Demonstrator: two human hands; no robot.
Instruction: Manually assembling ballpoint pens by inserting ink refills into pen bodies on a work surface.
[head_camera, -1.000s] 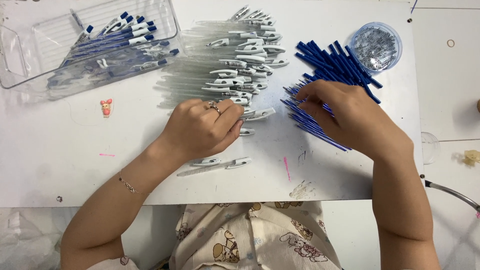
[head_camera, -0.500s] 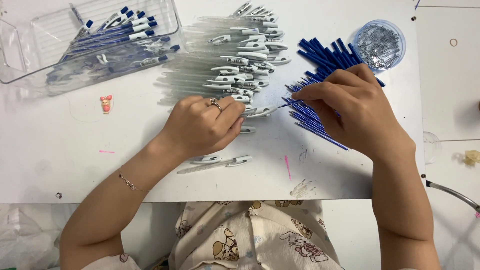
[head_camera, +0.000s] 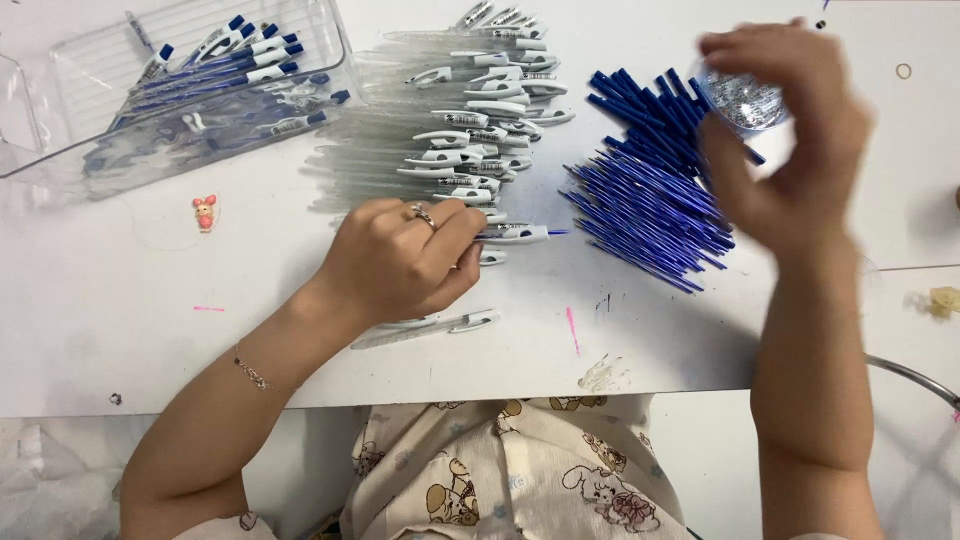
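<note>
- Head view: the left hand (head_camera: 400, 262) rests on the white counter (head_camera: 150, 330), its grip closed on a pen barrel (head_camera: 515, 234) pinched between thumb and fingers.
- The barrel lies level, jutting out of the grip toward the right hand's side, with a blue refill tip (head_camera: 558, 232) showing at its far end.
- A ring (head_camera: 422, 213) sits on one finger and a thin bracelet (head_camera: 252, 374) on the wrist behind the grip.
- Just beyond the grip, away from the person, lies the heap of clear barrels (head_camera: 470, 110) with white clips; its nearest pieces touch the fingers.
- On the near side of the grip, just below the palm, a single loose barrel (head_camera: 425, 328) lies flat on the counter.
- The right hand (head_camera: 790, 150) is raised and blurred; its fingers curl loosely with nothing seen between them, though the blur leaves it uncertain whether the grip is open or closed.
- Under and beside that hand lies the fan of blue refills (head_camera: 640, 190), well apart from the left grip, with bare counter between.
- A small round tub (head_camera: 745, 100) of shiny bits sits right behind the right fingers, partly hidden by them.
- Far out past the left wrist's side, a clear tray (head_camera: 60, 160) holds finished pens (head_camera: 240, 55) with blue caps.
- A small red figure sticker (head_camera: 205, 212) lies on the counter between tray and left hand.
</note>
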